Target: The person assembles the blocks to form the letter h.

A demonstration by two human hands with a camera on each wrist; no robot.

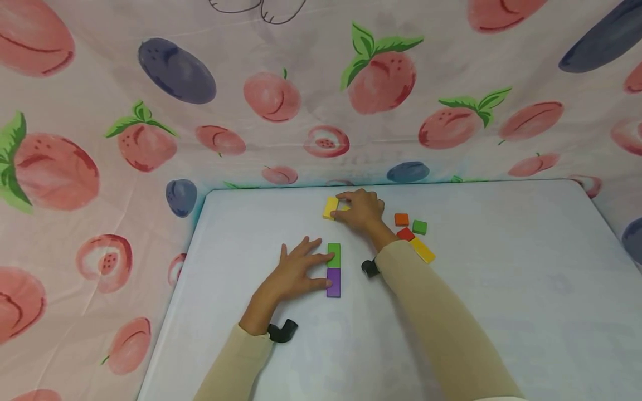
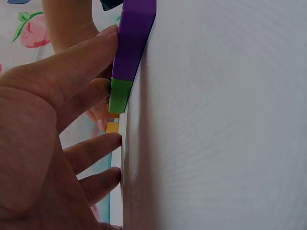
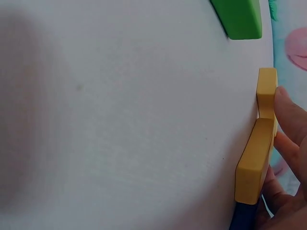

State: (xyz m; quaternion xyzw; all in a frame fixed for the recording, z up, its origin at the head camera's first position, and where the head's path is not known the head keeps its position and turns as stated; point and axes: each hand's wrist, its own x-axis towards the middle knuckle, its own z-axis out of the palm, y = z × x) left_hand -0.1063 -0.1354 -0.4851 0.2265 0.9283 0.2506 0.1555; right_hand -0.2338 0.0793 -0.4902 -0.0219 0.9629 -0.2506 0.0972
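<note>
In the head view my left hand (image 1: 296,273) has its fingers spread, thumb on the left edge of a purple block (image 1: 333,284) and index finger on a green block (image 1: 334,253). The two blocks lie end to end. The left wrist view shows the thumb (image 2: 91,52) against the purple block. Farther back, my right hand (image 1: 362,210) pinches a yellow block (image 1: 330,208) between thumb and index finger. A second yellow block (image 3: 254,163) and a blue block (image 3: 244,215) lie close by it in the right wrist view; the hand hides the blue one from above.
Right of the right wrist lie an orange block (image 1: 402,219), a small green block (image 1: 419,226), a red block (image 1: 405,234) and a long yellow block (image 1: 423,250). A fruit-patterned cloth (image 1: 281,139) rises behind the white table (image 1: 501,312).
</note>
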